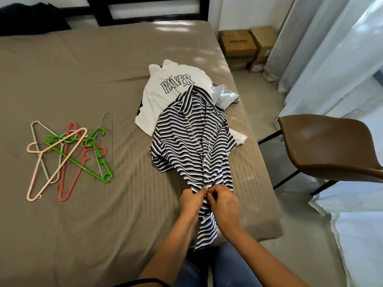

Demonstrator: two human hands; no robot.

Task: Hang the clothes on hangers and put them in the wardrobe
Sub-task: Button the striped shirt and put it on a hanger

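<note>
On the bed (93,83) I'm pinching the striped shirt (190,137) with left hand (191,200) and right hand (224,204), likely unbuttoning; mid-left hanger (80,165) next.

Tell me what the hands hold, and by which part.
The left hand and the right hand both pinch the striped shirt at its front opening, near the end closest to the person.

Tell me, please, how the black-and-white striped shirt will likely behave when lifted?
Probably floppy: the black-and-white striped shirt lies rumpled in soft folds on the taupe bed sheet. Likely light, since the left hand and right hand pinch it with fingertips alone. It would probably sag from wherever it is held.
</note>
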